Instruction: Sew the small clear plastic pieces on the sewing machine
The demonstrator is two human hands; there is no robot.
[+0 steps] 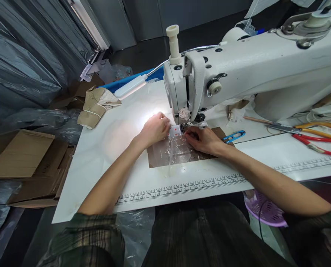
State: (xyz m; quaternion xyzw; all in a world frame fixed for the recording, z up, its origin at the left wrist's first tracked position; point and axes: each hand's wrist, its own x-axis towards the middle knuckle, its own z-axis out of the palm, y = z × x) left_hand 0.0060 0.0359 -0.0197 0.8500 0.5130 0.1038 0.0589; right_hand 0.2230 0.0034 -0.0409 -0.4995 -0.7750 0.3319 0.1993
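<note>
Clear plastic, a flat crinkled bag [173, 148], lies on a brown patch of the white tabletop [104, 148], right in front of the sewing machine [238, 74] and about midway along the tabletop's length, closer to its far edge than to the near edge with the printed ruler [182, 187].

There is only the head view. In it both hands rest on the bag. The left hand [154, 129] presses down on the bag's far left corner with fingers curled, knuckles up; it pins the plastic flat rather than gripping it, as far as the glare from the lamp [130, 86] allows. The right hand [203, 140] lies on the bag's far right part, its fingertips pinching or pressing the plastic just beside the needle area; I cannot tell which. The bag's long axis runs from the machine toward the near edge, so its far end sits under the presser foot and between the two hands. The right hand is the nearer one to the needle.

Blue snips [233, 136] lie just right of the right hand. Orange and red scissors [315, 137] rest toward the right edge. A folded paper bundle [94, 107] sits at the far left corner.
</note>
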